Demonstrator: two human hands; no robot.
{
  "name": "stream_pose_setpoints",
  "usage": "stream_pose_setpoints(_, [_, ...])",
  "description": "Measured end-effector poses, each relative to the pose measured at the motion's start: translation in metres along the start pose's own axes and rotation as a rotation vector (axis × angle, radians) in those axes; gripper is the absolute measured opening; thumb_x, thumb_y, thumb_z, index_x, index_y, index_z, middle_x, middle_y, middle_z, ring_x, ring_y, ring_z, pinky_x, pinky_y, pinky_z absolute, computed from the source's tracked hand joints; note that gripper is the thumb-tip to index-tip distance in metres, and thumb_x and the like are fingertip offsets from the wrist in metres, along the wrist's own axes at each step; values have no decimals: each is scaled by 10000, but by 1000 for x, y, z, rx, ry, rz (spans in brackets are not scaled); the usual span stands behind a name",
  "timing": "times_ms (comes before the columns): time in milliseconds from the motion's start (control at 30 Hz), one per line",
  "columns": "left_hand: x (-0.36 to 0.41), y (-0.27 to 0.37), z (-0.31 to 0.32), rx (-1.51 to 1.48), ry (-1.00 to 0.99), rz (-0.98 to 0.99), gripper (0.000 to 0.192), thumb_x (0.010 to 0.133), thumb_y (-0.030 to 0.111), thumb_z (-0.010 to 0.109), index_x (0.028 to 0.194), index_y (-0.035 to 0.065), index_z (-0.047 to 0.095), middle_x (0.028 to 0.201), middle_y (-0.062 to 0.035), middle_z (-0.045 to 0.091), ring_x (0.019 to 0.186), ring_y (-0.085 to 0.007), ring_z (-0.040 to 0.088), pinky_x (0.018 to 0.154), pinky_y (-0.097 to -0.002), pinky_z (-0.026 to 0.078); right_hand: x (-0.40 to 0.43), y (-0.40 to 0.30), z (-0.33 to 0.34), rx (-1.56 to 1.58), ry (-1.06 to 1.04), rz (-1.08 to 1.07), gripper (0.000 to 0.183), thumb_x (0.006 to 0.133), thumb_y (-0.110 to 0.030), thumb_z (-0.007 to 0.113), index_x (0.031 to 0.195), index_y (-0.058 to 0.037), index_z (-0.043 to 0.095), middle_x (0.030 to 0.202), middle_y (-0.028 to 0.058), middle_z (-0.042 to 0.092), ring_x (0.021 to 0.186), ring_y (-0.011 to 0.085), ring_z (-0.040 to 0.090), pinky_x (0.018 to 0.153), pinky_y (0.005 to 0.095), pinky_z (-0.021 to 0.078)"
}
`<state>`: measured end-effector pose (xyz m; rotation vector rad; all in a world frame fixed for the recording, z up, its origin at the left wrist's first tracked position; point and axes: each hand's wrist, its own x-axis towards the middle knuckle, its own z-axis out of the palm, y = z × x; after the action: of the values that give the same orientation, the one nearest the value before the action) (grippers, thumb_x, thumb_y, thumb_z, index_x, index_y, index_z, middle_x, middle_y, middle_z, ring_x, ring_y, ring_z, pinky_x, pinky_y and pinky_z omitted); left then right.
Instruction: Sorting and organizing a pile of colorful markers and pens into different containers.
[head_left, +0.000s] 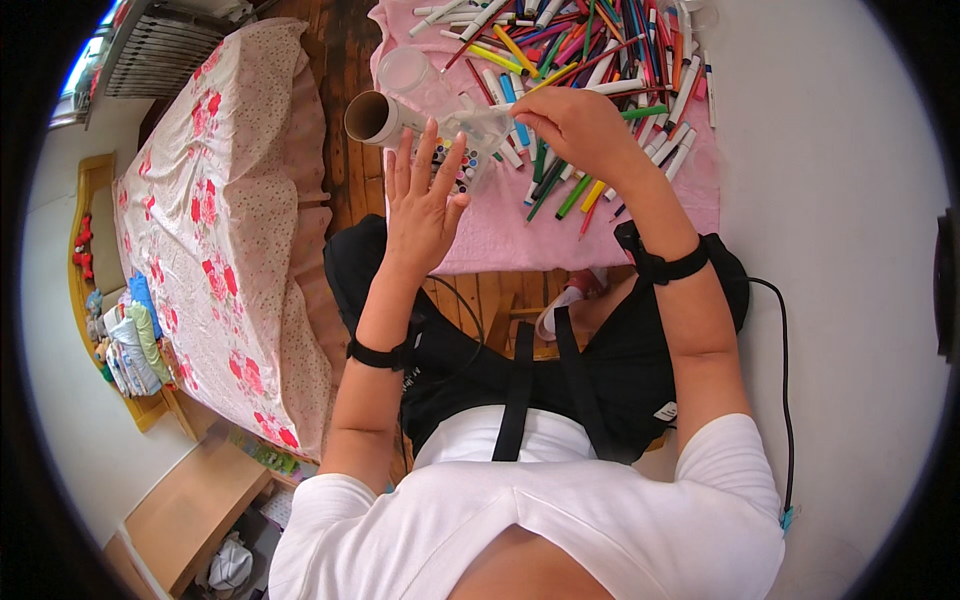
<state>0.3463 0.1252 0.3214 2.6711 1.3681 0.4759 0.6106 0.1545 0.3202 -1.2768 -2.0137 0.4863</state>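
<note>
My left hand (427, 191) is spread flat over a clear plastic case (487, 142), its fingers apart and partly covering it. Colored round marker ends (466, 166) show in rows inside the case. My right hand (581, 131) has thumb and forefinger pinched at a thin clear plastic flap at the case's upper right; the exact edge is hard to make out. Just beyond my left fingertips lies a white cardboard tube (382, 120) with its brown open end facing left. Behind the tube is a clear plastic jar (409, 71).
A large loose pile of markers and pencils (570, 52) covers the far part of the pink cloth (487, 251) on the table. A flower-patterned bed cover (217, 225) is at left, a white wall (825, 300) at right. A black cable (786, 375) runs beside my right arm.
</note>
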Motion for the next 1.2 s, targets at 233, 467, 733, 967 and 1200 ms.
stream_pose_setpoints(233, [13, -11, -15, -27, -109, 58, 826, 747, 194, 839, 1483, 182, 463, 1487, -142, 414, 1392, -378, 371, 1122, -487, 335, 1, 9, -13, -78, 23, 68, 160, 950, -180, 638, 1037, -75, 722, 935, 92, 719, 823, 301, 686, 709, 371, 535])
stream_pose_setpoints(467, [18, 0, -15, -81, -104, -50, 764, 693, 399, 875, 1315, 105, 545, 1224, -148, 510, 1125, -349, 502, 990, -463, 398, 4, 20, -13, -44, 73, 118, 142, 960, -170, 636, 1056, -129, 732, 899, 75, 708, 755, 265, 670, 647, 353, 500])
stream_pose_setpoints(733, [63, -20, -59, -381, 193, 43, 474, 964, 485, 588, 1170, 61, 633, 1137, -121, 605, 1116, -329, 542, 983, -450, 377, 20, 28, -1, -65, 15, 127, 165, 919, -165, 659, 1031, -50, 697, 972, 114, 700, 933, 320, 626, 824, 418, 510])
stream_pose_setpoints(967, [114, -109, -38, -944, 315, -45, 487, 1063, 448, 462, 1094, 16, 685, 1066, -104, 689, 1050, -238, 627, 929, -333, 447, 124, 55, 57, -397, 16, -48, 299, 851, -223, 724, 1070, -31, 654, 1035, 124, 656, 1024, 323, 609, 885, 423, 499])
stream_pose_setpoints(1200, [118, -124, -14, -1008, 113, -36, 460, 1082, 391, 455, 1142, -17, 660, 1126, -83, 666, 1095, -185, 598, 984, -311, 417, 188, 101, 112, -891, -205, 80, 640, 668, -417, 839, 1120, -23, 612, 1084, 142, 659, 1071, 289, 631, 910, 472, 450])
